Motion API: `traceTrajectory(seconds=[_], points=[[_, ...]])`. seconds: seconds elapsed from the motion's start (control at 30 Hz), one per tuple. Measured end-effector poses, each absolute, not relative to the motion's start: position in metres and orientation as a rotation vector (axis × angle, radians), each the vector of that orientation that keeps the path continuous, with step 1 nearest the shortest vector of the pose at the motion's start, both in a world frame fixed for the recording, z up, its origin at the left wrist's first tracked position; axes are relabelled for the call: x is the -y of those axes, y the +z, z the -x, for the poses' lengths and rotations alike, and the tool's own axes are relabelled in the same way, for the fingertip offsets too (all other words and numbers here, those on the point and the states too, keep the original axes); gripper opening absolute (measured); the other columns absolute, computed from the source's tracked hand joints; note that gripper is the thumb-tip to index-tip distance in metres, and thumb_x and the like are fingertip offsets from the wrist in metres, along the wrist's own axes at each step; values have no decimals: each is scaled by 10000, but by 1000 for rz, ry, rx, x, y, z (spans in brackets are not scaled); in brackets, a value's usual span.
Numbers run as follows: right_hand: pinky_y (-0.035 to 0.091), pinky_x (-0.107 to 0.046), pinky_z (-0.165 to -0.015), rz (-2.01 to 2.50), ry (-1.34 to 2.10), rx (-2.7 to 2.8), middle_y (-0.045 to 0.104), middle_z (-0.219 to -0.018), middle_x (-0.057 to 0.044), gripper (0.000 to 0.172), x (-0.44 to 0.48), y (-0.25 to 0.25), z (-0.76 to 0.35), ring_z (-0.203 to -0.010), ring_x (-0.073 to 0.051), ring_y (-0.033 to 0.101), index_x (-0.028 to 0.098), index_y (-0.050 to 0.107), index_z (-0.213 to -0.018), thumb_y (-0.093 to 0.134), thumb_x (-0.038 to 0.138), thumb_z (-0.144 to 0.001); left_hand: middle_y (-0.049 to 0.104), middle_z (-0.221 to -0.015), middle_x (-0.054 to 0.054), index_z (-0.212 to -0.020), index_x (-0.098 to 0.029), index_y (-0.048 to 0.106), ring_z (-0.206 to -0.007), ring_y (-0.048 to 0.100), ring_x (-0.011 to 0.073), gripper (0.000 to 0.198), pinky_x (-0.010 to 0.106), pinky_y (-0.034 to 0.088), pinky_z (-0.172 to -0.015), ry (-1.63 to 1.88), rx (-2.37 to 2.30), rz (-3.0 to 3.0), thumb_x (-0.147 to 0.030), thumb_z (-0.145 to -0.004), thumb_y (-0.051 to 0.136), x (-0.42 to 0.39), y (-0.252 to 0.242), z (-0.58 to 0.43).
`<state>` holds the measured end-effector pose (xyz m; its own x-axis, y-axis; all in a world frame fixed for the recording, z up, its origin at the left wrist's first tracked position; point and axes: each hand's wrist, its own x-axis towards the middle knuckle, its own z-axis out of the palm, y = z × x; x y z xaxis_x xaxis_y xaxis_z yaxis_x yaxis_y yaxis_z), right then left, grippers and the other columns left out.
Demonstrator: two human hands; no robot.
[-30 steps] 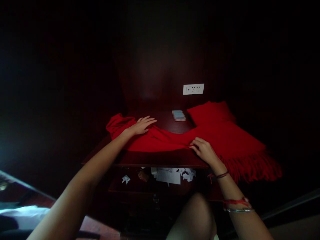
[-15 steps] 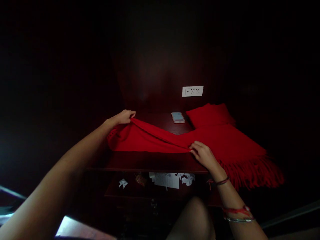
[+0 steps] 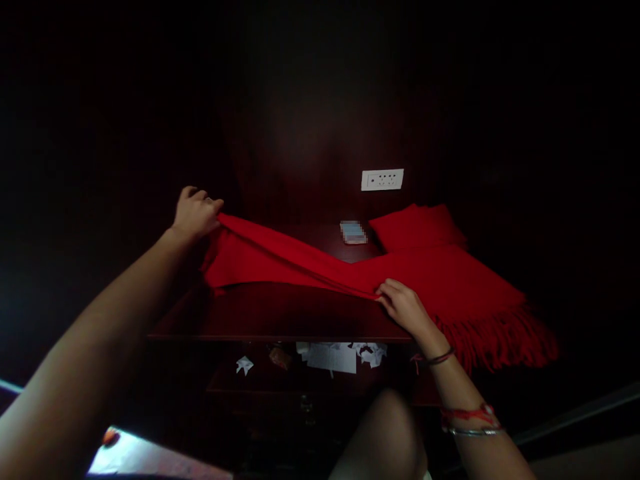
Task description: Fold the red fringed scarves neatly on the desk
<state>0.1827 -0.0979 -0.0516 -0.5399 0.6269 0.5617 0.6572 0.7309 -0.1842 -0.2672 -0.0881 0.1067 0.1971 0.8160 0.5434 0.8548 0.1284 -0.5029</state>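
A red fringed scarf point(image 3: 430, 270) lies over the dark wooden desk point(image 3: 280, 313), its long fringe hanging at the right. My left hand point(image 3: 197, 212) pinches the scarf's far left edge and holds it raised above the desk. Near the middle, my right hand point(image 3: 401, 303) has its fingers closed on the near edge of the cloth. Between the two hands the fabric is stretched in a slanting band with a fold along it. Another folded part of the red cloth rests at the back right.
On the desk behind the scarf lies a blurred bluish flat object point(image 3: 353, 232). A white socket panel point(image 3: 383, 179) is on the back wall. The shelf below holds white papers point(image 3: 333, 358), a crumpled paper piece point(image 3: 245, 365) and a brownish packet point(image 3: 280, 358). My knee shows beneath.
My left hand has moved left and up, drawing the scarf's edge along and stretching it. My right hand keeps its hold in nearly the same place.
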Motion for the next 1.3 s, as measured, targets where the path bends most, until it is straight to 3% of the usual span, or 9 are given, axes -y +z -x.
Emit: traceTrajectory(seconds=[0.23, 0.33, 0.43, 0.57, 0.7, 0.83, 0.93, 1.17, 1.3], points=[[402, -251, -675, 987, -79, 2354, 532, -749, -37, 116, 96, -53, -181, -731, -155, 501, 181, 529, -746, 451, 94, -748, 551, -1016, 73, -970, -128, 541, -1047, 359, 274, 351, 500, 101, -927, 133, 1898, 1692, -257, -645, 572, 95, 57, 280], [406, -253, -696, 978, -83, 2385, 542, -774, -42, 116, 97, -53, -180, -756, -155, 506, 176, 544, -768, 464, 95, -745, 328, -1284, 147, -1190, -197, 400, -1166, 194, 404, 648, 609, 134, -857, 202, 2132, 1779, -244, -587, 633, 92, 25, 237], [410, -256, -706, 975, -95, 2386, 547, -783, -43, 125, 99, -51, -181, -768, -156, 510, 177, 561, -803, 463, 112, -760, 206, -1347, 125, -1264, -231, 291, -1219, 123, 343, 648, 529, 157, -921, 66, 1770, 2169, -230, -672, 555, 100, 6, 176], [413, -258, -717, 943, -74, 2359, 555, -805, -45, 153, 100, -50, -180, -780, -157, 515, 185, 577, -875, 455, 153, -789, 361, -1243, 85, -1225, -233, 340, -1159, 296, 237, 500, 369, 249, -942, -96, 1187, 2668, -392, -766, 457, 121, -10, 101], [413, -249, -709, 866, -10, 2291, 559, -789, -41, 160, 99, -50, -177, -759, -149, 515, 183, 593, -859, 447, 230, -812, 470, -1105, 118, -1137, -155, 404, -1029, 425, 235, 565, 336, 336, -871, -385, 1279, 2603, -537, -723, 453, 128, -30, 37], [411, -251, -691, 870, -36, 2202, 560, -760, -40, 176, 99, -49, -176, -738, -151, 510, 176, 594, -816, 433, 248, -819, 549, -944, 82, -966, -166, 484, -900, 496, 203, 223, 316, 378, -773, -448, 1387, 2387, -296, -799, 414, 120, -39, -6], [408, -255, -681, 882, -91, 2172, 558, -745, -46, 183, 100, -49, -177, -726, -157, 504, 167, 590, -795, 434, 259, -819, 558, -906, 61, -906, -173, 493, -867, 503, 190, 164, 303, 376, -735, -404, 1357, 2282, -147, -783, 388, 116, -37, -13], [388, -240, -630, 930, -156, 2186, 532, -679, -33, 220, 100, -49, -174, -665, -147, 492, 172, 571, -713, 417, 281, -827, 553, -861, 68, -856, -156, 492, -829, 499, 209, 164, 313, 377, -699, -438, 1365, 2228, -279, -756, 451, 117, -37, -23], [376, -229, -622, 987, -169, 2136, 531, -678, -32, 239, 100, -48, -174, -654, -139, 493, 170, 560, -714, 395, 289, -838, 563, -830, 62, -854, -161, 496, -803, 515, 194, 128, 294, 381, -680, -427, 1336, 2224, -161, -773, 396, 113, -35, -26]])
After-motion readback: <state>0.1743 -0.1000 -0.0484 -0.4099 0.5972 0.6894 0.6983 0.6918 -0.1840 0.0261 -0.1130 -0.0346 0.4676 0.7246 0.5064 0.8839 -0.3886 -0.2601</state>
